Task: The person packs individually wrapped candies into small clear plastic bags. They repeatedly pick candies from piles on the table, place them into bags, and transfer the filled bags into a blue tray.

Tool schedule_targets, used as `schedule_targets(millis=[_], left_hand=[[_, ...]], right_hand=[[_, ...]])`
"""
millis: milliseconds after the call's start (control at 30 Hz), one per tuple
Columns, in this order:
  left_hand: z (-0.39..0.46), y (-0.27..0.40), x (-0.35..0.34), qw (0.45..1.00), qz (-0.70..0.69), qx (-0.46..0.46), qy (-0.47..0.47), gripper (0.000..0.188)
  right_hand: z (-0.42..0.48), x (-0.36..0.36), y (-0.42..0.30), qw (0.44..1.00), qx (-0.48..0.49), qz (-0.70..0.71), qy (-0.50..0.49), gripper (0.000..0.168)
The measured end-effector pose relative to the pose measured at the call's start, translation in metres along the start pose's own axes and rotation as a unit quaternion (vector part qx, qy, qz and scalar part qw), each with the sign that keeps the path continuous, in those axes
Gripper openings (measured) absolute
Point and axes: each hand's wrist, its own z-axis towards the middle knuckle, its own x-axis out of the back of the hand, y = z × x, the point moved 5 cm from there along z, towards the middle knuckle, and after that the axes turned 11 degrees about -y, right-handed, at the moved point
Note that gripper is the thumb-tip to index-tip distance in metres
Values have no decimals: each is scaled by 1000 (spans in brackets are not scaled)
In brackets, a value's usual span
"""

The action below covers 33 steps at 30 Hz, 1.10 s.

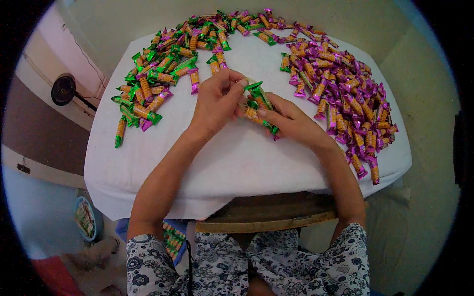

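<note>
My right hand (292, 118) is closed around a few small wrapped snack packets (262, 97), orange with green ends. A bit of purple wrapper shows below that hand's fingers. Close on its left, my left hand (220, 98) pinches some thin pale material (250, 80) at the packets' near ends; whether it is a band or clear plastic is too small to tell. Both hands are raised over the middle of a white cloth-covered table (237, 162). Just beyond the left hand lie two loose packets (214, 65).
A heap of green-ended and purple-ended packets (163, 68) spreads over the table's left and far side. Mostly purple-ended packets (344, 92) are piled on the right. A wooden edge (266, 224) shows in front of me. A blue tub (97, 218) stands on the floor at left.
</note>
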Motion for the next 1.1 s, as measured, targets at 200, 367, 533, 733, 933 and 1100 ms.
schedule_targets(millis=[200,367,533,733,933,1100], left_hand=[[-3,5,5,999,37,-11,29,14],[-8,13,-13,950,272,-147,40,11],[-20,21,-38,849,447,-280,17,12],[-13,11,-17,932,323,-165,11,13],[-9,0,-18,963,245,-113,-19,15],[-13,4,-30,989,121,-58,-62,16]], right_hand=[[2,4,-5,987,-39,-157,-4,39],[6,-4,-2,950,-20,-311,-12,31],[10,3,-2,983,-46,-178,-2,39],[3,16,8,994,-15,101,45,62],[10,9,13,983,77,115,121,45],[10,8,17,971,99,124,177,29]])
